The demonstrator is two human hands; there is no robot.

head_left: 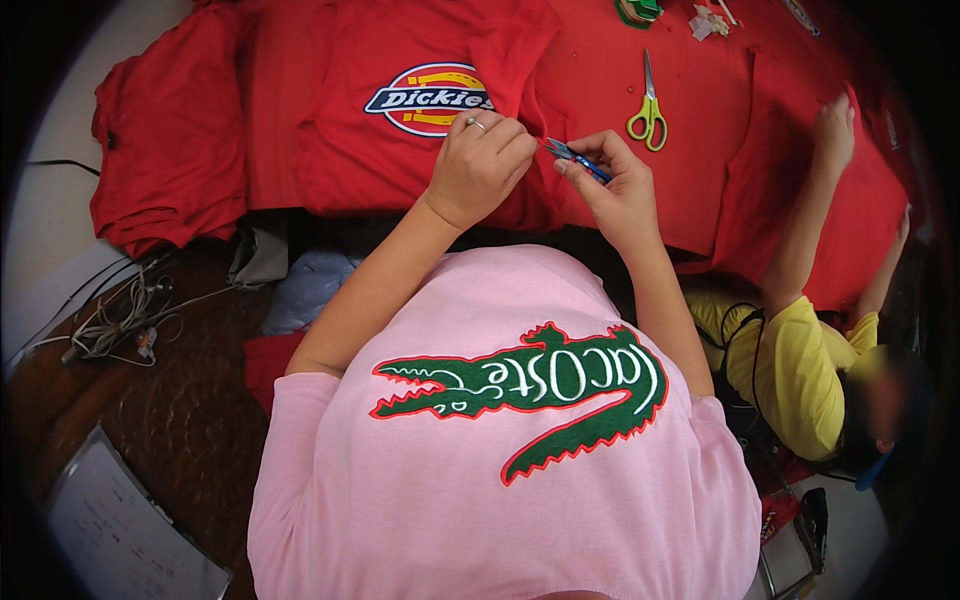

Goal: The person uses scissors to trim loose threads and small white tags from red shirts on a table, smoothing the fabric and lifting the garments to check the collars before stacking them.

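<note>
A red shirt [345, 165] with an oval red, yellow and dark blue emblem [425, 97] lies spread on the table in front of me. My left hand [482, 165] is closed, pinching a fold of the shirt's fabric just right of the emblem; a ring shows on one finger. In my right hand [622, 190] is a pair of blue thread snips [585, 163], gripped between thumb and fingers. Their pointed tips are at the fabric edge beside my left fingertips. Whether the blades touch a thread is too small to tell.
Yellow-handled scissors [648, 115] lie right of my hands. Folded red garments [170, 130] hang over the table's left end. A green object [638, 12] and pale scraps [710, 22] sit farther back. At right, a person in yellow [790, 370] handles red cloth. Cables [120, 315] tangle lower left.
</note>
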